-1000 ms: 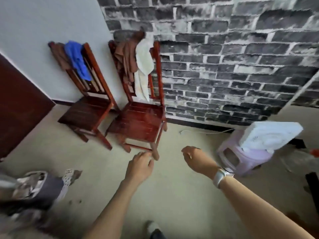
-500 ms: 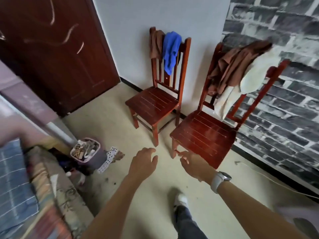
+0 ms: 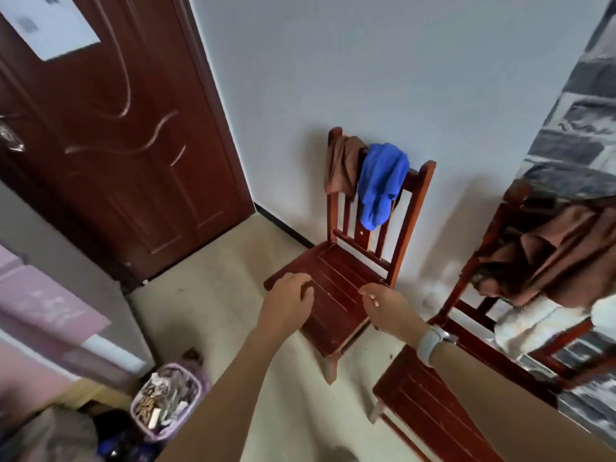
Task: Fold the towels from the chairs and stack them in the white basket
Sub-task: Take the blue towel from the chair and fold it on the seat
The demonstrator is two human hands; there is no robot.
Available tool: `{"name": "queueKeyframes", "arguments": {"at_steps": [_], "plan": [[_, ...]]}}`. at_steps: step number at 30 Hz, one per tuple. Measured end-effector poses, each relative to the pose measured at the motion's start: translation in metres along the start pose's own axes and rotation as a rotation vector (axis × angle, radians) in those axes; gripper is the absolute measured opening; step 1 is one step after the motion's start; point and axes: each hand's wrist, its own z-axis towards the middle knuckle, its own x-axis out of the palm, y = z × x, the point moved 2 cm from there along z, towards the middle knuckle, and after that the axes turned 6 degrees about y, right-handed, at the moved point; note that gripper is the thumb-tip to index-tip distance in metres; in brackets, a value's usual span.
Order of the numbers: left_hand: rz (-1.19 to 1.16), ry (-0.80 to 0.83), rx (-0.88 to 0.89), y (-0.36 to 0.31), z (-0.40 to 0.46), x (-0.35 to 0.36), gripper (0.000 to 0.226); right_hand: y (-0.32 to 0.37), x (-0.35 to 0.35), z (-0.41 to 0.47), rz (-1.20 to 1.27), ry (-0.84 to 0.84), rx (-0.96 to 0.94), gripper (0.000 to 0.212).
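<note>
Both hands have come forward since a moment ago and now hang over the left chair [image 3: 336, 288], which stands against the white wall. Left hand [image 3: 290, 296] is above the seat's front left part, fingers loosely curled, holding nothing. Right hand [image 3: 388, 306], a watch [image 3: 431, 341] on its wrist, is above the seat's right edge, fingers relaxed and empty. Whether either touches the seat I cannot tell. Over this chair's back hang a brown towel [image 3: 341, 163] at the left post and a blue towel [image 3: 380, 185] beside it, touching. On the right chair [image 3: 433, 405], by the brick wall, lie a brown towel [image 3: 550, 251] and under it a white towel [image 3: 533, 325]. A door [image 3: 110, 145] stands left; a small bin [image 3: 170, 398] sits on the floor at bottom left.
</note>
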Motion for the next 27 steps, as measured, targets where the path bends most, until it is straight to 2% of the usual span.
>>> {"name": "queueKeyframes", "arguments": {"at_steps": [6,10,13,16,19,22,25,27], "plan": [[0.041,0.04,0.09,-0.003,0.117,-0.023,0.033,0.001,-0.057,0.112,0.095,-0.177,0.093,0.03],[0.041,0.058,0.215,-0.009,0.207,-0.029,0.032,-0.01,-0.096,0.18,0.168,-0.388,0.203,0.03],[0.009,0.069,0.29,-0.015,0.274,-0.033,0.027,-0.019,-0.123,0.23,0.156,-0.582,0.268,0.032],[0.01,0.143,0.397,-0.016,0.331,-0.036,0.028,-0.025,-0.15,0.278,0.091,-0.701,0.374,0.034],[0.014,0.192,0.478,-0.014,0.382,-0.04,0.029,-0.028,-0.171,0.321,-0.111,-0.677,0.491,0.047],[0.012,0.215,0.528,-0.014,0.421,-0.04,0.03,-0.028,-0.173,0.353,-0.255,-0.528,0.568,0.065],[-0.054,0.234,0.578,-0.016,0.441,-0.035,0.031,-0.027,-0.164,0.368,-0.318,-0.522,0.566,0.055],[-0.114,0.23,0.598,-0.019,0.447,-0.03,0.029,-0.027,-0.165,0.366,-0.177,-0.6,0.497,0.045]]}}
